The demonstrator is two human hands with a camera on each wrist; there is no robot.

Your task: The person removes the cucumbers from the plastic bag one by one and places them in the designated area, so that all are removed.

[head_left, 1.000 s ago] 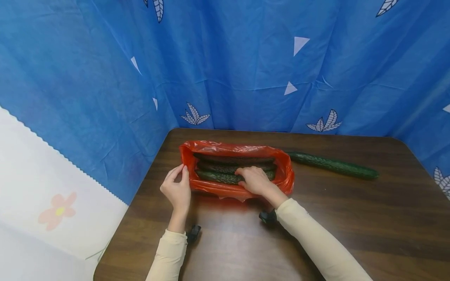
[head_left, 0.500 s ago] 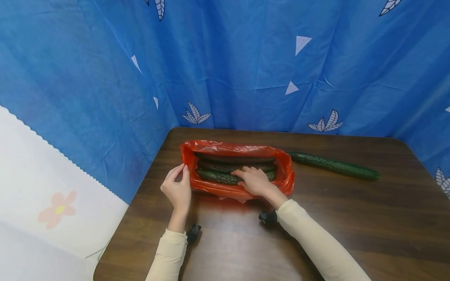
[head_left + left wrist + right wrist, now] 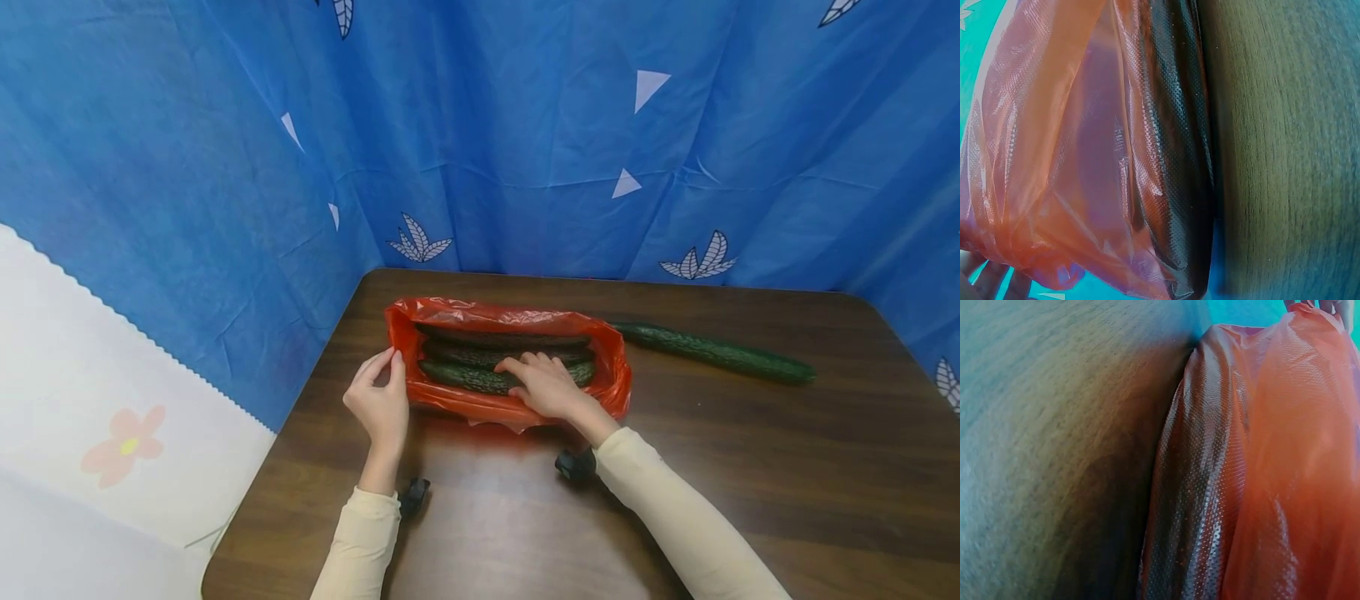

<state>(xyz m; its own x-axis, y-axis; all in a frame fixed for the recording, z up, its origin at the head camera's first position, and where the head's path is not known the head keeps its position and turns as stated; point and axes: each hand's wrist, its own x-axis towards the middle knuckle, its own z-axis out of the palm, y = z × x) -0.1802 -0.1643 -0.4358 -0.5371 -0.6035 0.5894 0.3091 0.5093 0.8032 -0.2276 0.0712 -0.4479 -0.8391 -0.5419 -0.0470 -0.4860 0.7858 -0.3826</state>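
Observation:
A red plastic bag (image 3: pixel 480 407) lies with its mouth open upward, and three dark green cucumbers (image 3: pixel 468 377) rest side by side in it. At its left end the left hand (image 3: pixel 381 406) pinches the rim between thumb and forefinger. The right hand (image 3: pixel 545 386) reaches over the front rim, its fingers on the cucumbers; whether they grip one cannot be told. In the left wrist view the bag (image 3: pixel 1094 162) fills the left half, with fingertips (image 3: pixel 997 281) below it. The right wrist view shows the bag's side (image 3: pixel 1297 469).
Another cucumber (image 3: pixel 720 352) lies on the brown table (image 3: pixel 750 467) to the right of the bag, its left tip near the bag's edge. Small black devices (image 3: pixel 575 465) are at both wrists. A blue curtain (image 3: pixel 525 167) hangs behind the table, a white cloth (image 3: pixel 67 467) at the left.
The right hand's fingers have shifted very slightly left over the cucumbers and lie a bit less bent. The left hand keeps its place at the bag's rim.

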